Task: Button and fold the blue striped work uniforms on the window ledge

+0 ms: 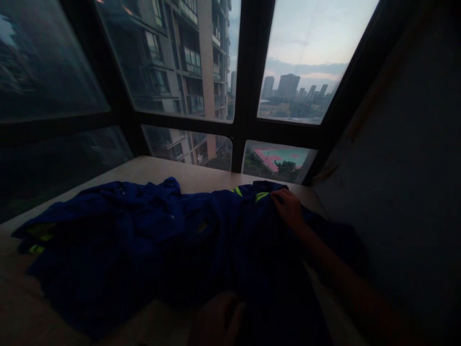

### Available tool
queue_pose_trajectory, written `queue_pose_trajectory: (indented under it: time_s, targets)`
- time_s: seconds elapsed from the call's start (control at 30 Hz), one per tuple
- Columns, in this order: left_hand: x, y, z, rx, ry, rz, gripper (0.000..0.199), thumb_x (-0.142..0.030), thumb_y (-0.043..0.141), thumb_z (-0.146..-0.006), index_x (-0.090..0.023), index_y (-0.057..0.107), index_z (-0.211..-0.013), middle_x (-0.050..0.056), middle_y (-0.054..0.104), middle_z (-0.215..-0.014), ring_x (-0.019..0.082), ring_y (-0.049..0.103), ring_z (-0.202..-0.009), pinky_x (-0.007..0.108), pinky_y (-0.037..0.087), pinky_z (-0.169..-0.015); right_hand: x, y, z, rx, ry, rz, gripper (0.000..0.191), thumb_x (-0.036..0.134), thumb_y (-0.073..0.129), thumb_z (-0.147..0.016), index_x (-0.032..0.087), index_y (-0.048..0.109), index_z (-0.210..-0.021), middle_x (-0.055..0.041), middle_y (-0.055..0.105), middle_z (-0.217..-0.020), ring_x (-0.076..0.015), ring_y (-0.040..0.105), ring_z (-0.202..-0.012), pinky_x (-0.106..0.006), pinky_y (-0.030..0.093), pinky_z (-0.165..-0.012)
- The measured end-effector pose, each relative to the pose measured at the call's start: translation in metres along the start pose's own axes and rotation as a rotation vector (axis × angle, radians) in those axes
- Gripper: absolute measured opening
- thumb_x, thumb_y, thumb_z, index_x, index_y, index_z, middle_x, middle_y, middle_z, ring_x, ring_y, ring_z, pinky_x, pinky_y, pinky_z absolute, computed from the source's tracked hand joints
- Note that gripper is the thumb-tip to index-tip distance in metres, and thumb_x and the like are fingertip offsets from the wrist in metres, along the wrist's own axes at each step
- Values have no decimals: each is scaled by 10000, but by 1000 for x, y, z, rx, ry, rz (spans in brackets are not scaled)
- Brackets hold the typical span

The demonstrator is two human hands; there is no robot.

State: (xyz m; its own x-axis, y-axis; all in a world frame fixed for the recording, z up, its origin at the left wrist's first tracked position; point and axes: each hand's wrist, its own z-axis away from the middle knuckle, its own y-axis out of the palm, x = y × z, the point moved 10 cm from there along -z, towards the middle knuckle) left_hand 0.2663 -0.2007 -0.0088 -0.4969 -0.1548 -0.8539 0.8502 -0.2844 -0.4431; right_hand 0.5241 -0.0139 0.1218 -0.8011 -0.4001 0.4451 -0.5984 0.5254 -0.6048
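Note:
A dark blue work garment (137,216) with yellow-green stripes lies spread and rumpled across the pale ledge (201,178). My right hand (290,209) is at its far right part, next to a yellow-green stripe (261,196). The fingers there are pinched closed on the cloth. Low in the middle of the view, my left hand (218,319) is at the near side of the garment, deep in shadow. Its thumb shows faintly, but whether it grips the cloth cannot be made out. Another stripe (36,249) shows at the garment's left end.
Windows with dark frames (248,62) rise behind and to the left of the ledge. On the right stands a wall (403,168) in shade, close to my right arm. Tall buildings and a sports court are visible outside. The light is very dim.

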Motion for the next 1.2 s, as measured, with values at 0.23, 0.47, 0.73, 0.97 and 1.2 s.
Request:
queue_pose_trajectory:
  time_s: [0.23, 0.47, 0.73, 0.97, 1.2]
  targets:
    - [-111, 27, -80, -352, 383, -518, 502, -325, 583, -909, -201, 496, -1388, 121, 508, -1439, 278, 549, -1253, 379, 504, -959, 14, 5, 71, 61, 3, -55, 184, 226, 526, -927, 203, 709, -927, -69, 711, -924, -209, 672, -878, -352, 528, -824]
    - [-111, 57, -123, -228, 393, -715, 140, -267, 500, -963, -214, 629, -980, 40, 673, -987, 203, 658, -959, 295, 501, -767, 9, 6, 95, 75, 15, -42, 180, 206, 534, -913, 217, 714, -910, -61, 720, -904, -206, 671, -862, -336, 523, -813]
    - [-73, 75, -104, -122, 265, -715, 126, -256, 500, -956, -214, 597, -1025, 42, 658, -1030, 205, 682, -920, 298, 499, -722, -33, 26, 78, 43, 185, -31, 211, 236, 523, -894, 206, 732, -894, -85, 726, -921, -236, 668, -869, -386, 514, -826]
    - [-59, 76, -100, -85, 227, -656, 157, -251, 508, -935, -212, 599, -1057, 49, 657, -1084, 211, 683, -928, 302, 503, -732, -44, 43, 71, 125, 231, -172, 224, 336, 556, -870, 227, 747, -909, -76, 738, -981, -223, 676, -892, -382, 520, -863]
    - [-67, 56, -100, -140, 324, -478, 219, -283, 566, -908, -236, 611, -1117, 28, 668, -1112, 195, 667, -999, 287, 502, -830, -112, 19, 95, 56, 454, -134, 403, 461, 525, -851, 162, 713, -1045, -129, 741, -1051, -266, 698, -954, -416, 543, -864]
